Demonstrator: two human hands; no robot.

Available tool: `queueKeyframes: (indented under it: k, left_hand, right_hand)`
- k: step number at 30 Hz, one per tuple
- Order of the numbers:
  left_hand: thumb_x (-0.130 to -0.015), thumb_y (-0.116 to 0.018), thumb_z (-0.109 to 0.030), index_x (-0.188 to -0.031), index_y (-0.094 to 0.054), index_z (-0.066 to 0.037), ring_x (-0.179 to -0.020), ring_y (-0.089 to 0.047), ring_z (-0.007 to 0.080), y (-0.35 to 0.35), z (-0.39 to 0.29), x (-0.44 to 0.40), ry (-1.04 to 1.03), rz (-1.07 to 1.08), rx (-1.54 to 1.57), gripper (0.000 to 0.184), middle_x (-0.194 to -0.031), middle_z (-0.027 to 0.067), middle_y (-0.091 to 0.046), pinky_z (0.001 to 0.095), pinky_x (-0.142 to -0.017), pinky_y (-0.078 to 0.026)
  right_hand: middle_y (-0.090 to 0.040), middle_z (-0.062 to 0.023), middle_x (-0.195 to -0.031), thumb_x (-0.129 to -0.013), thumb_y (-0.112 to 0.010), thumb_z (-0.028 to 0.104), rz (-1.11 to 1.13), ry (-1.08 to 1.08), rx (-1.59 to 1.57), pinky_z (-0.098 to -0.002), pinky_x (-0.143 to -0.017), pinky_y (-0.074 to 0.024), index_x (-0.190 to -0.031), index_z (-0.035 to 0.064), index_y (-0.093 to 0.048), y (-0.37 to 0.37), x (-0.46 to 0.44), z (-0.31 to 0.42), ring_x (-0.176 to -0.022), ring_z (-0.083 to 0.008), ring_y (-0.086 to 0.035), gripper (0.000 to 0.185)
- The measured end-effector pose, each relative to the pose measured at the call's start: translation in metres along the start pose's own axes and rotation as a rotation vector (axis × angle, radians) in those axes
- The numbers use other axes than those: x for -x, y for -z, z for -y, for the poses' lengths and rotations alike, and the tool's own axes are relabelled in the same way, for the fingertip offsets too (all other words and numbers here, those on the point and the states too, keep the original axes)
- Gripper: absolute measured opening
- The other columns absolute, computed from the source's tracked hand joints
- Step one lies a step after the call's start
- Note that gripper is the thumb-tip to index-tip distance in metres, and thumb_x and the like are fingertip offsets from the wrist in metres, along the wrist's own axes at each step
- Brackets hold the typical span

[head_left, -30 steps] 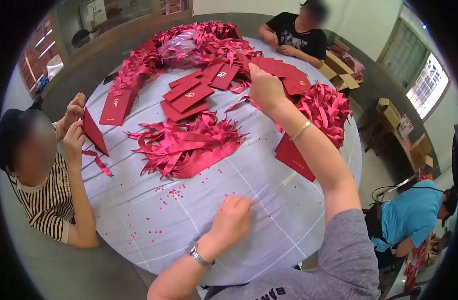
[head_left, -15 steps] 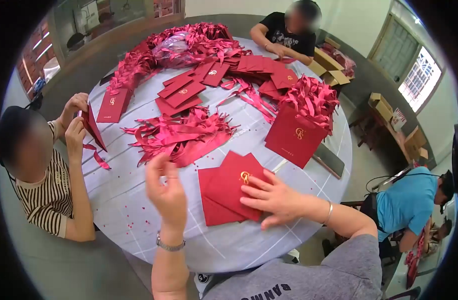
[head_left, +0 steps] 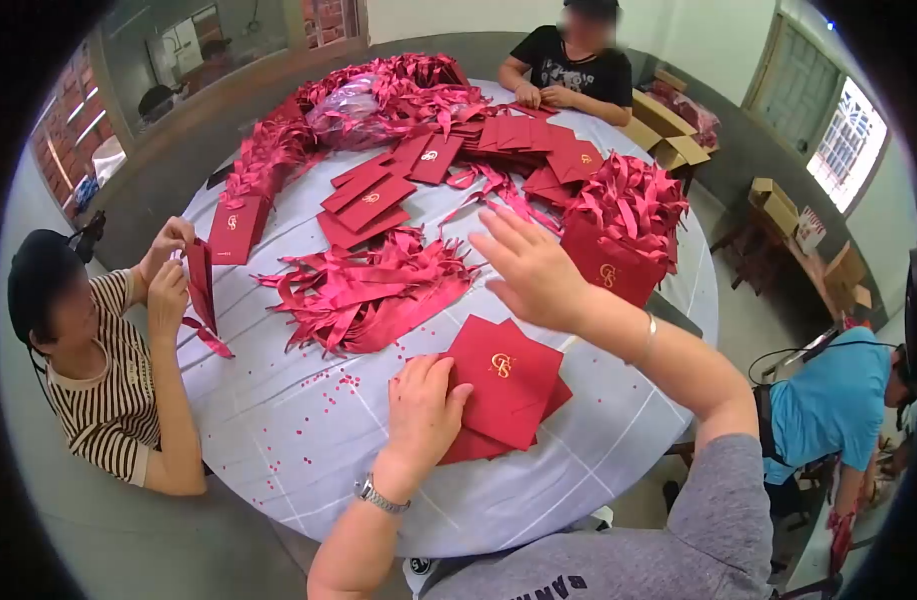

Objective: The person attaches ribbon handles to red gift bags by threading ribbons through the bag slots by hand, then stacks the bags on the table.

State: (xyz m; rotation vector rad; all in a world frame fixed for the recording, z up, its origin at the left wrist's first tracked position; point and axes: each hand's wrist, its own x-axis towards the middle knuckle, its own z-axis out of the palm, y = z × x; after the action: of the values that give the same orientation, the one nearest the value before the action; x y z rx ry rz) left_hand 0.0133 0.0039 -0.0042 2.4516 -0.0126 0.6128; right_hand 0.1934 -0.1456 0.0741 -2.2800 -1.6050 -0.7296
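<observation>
A small stack of red paper bags (head_left: 507, 375) lies near me on the round table, the top one showing a gold logo. At its left edge rests my left hand (head_left: 422, 405), with a watch on the wrist; the fingers are bent, the thumb stands apart, and no grip shows. My right hand (head_left: 529, 265) is raised above the far side of the stack, fingers spread and empty. A pile of pink-red ribbons (head_left: 364, 295) lies left of it. To its right stands a red bag bundle (head_left: 619, 225) topped with ribbons.
More red bags (head_left: 369, 200) and a long ribbon heap (head_left: 379, 90) cover the far side of the table. A person (head_left: 109, 370) at the left holds a red bag. Another person (head_left: 569, 70) sits opposite. Red confetti dots (head_left: 329, 390) lie nearby. Cartons (head_left: 779, 215) stand at the right.
The small stack was absent one second ago and appeared half a second ago. Since then my left hand has come down to its left edge, and my right hand has lifted off it and moved away from me.
</observation>
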Motion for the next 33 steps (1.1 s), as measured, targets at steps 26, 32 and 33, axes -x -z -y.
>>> queueKeyframes:
  k: [26, 32, 33]
  left_hand:
    - [-0.076, -0.073, -0.015, -0.109, -0.061, 0.001, -0.109, -0.054, 0.0333, 0.005, -0.001, -0.003, 0.025, 0.086, -0.035, 0.038, -0.113, 0.0167, -0.060, 0.0432, -0.092, -0.041]
    - [-0.077, -0.073, -0.016, -0.112, -0.061, 0.001, -0.113, -0.053, 0.0352, 0.005, 0.000, -0.003, 0.040, 0.113, -0.037, 0.040, -0.117, 0.0175, -0.059, 0.0447, -0.096, -0.040]
    - [-0.077, -0.073, -0.017, -0.112, -0.061, 0.001, -0.113, -0.053, 0.0357, 0.005, 0.000, -0.003, 0.034, 0.114, -0.051, 0.041, -0.117, 0.0176, -0.059, 0.0456, -0.095, -0.040]
  right_hand:
    - [-0.018, -0.0150, -0.157, -0.065, -0.086, 0.024, 0.744, -1.044, 0.518, -0.0621, -0.100, -0.0372, -0.152, 0.0248, -0.015, -0.092, -0.067, -0.203, -0.134, -0.0496, -0.031, 0.112]
    - [-0.015, -0.0216, -0.156, -0.082, -0.068, 0.019, 0.700, -1.127, 0.328, -0.0676, -0.099, -0.0354, -0.151, 0.0237, -0.017, -0.112, -0.072, -0.245, -0.131, -0.0579, -0.028, 0.085]
    - [-0.017, -0.0243, -0.155, -0.085, -0.067, 0.026, 0.683, -1.115, 0.306, -0.0698, -0.098, -0.0345, -0.150, 0.0243, -0.023, -0.111, -0.077, -0.247, -0.130, -0.0620, -0.026, 0.078]
